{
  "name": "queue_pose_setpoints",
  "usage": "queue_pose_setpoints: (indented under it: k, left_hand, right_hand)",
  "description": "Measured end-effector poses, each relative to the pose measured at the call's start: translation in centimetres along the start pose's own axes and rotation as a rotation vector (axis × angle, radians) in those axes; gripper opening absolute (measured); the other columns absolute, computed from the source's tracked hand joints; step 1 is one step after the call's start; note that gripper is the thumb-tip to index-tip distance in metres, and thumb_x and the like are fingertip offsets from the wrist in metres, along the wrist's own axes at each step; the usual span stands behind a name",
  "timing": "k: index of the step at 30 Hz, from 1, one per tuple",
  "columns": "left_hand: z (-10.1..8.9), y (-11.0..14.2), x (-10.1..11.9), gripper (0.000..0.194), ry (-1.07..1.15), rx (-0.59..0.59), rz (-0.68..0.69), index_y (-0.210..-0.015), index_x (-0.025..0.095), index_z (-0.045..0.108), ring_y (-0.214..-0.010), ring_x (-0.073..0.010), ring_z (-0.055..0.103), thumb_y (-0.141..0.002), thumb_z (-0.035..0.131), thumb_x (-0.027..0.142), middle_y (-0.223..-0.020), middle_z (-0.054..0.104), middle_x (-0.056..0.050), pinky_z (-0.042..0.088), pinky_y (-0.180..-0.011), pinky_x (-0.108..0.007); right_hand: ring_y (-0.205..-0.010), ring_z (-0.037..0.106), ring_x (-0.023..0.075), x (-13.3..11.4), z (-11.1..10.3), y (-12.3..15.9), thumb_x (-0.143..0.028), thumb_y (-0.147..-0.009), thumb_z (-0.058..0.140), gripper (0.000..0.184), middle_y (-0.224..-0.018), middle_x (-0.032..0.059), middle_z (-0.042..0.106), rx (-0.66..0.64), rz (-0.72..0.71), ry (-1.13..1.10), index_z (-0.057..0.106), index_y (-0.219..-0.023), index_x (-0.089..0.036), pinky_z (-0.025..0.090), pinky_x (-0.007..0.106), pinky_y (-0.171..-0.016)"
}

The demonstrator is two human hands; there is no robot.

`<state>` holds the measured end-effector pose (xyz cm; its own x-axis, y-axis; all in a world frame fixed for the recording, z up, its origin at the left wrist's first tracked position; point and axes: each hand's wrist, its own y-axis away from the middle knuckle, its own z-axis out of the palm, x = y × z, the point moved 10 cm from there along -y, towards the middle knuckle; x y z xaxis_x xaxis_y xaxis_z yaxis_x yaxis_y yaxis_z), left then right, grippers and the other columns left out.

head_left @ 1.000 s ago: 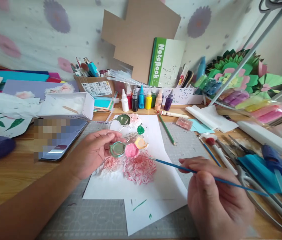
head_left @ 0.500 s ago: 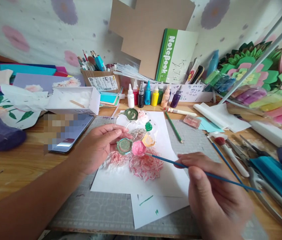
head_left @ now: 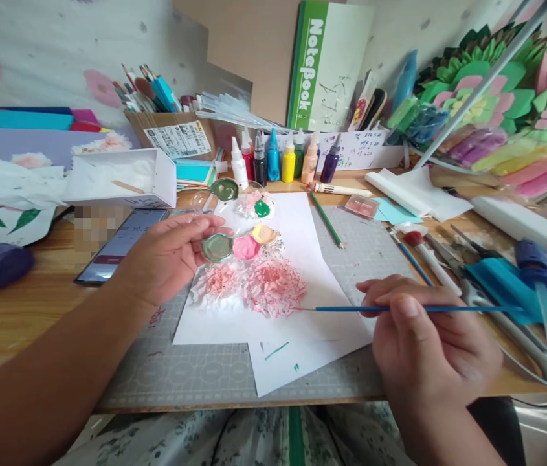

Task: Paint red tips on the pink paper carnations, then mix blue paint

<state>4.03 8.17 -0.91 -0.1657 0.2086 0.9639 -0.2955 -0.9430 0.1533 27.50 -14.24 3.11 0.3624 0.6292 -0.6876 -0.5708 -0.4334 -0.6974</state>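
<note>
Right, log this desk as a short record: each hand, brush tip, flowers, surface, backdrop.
Left hand: holding clear paint palette
Right hand: holding blue-handled paintbrush
Brush tip: at lower right edge of larger ruffled pink-and-white flower; contact unclear
Other flower: smaller ruffled flower, left of the larger
Surface: white paper on grey cutting mat
Behind: row of paint bottles

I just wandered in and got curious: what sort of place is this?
Most likely a craft desk, perhaps at home. It shows in the row of paint bottles, the gray cutting mat, and the paint palette and thin blue paintbrush in hand.
</note>
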Motion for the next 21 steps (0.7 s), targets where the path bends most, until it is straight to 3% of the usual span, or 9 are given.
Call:
queue_pose_setpoints:
  k: [6, 12, 21]
  left_hand:
    - [-0.1, -0.2, 0.2, 0.009, 0.013, 0.05, 0.013, -0.077, 0.007, 0.077, -0.062, -0.0135, 0.066, -0.075, 0.069, 0.008, -0.068, 0.074, -0.006, 0.053, -0.055, -0.021]
    - [-0.4, -0.1, 0.3, 0.012, 0.006, 0.133, 0.022, -0.074, 0.009, 0.077, -0.064, -0.0127, 0.066, -0.076, 0.065, 0.005, -0.072, 0.075, -0.005, 0.052, -0.056, -0.021]
    - [-0.3, -0.1, 0.3, 0.02, -0.018, 0.146, 0.001, -0.073, 0.009, 0.076, -0.059, -0.0121, 0.064, -0.081, 0.058, 0.004, -0.067, 0.074, -0.005, 0.051, -0.051, -0.021]
  right_hand:
    - [-0.069, 0.067, 0.0187, 0.2, 1.5, 0.5, -0.011, -0.091, 0.061, 0.014, -0.07, 0.0008, 0.067, -0.185, 0.005, 0.057, 0.07, -0.086, -0.021, 0.054, 0.037, -0.069]
    - [-0.071, 0.065, 0.0168, 0.2, 2.2, 0.8, -0.009, -0.091, 0.061, 0.013, -0.077, 0.0013, 0.067, -0.292, 0.032, 0.11, 0.066, -0.089, -0.02, 0.051, 0.034, -0.068]
    - [-0.069, 0.065, 0.0162, -0.3, 3.0, 0.5, -0.01, -0.091, 0.06, 0.012, -0.075, 0.0007, 0.067, -0.343, 0.015, 0.135, 0.063, -0.086, -0.021, 0.052, 0.033, -0.065]
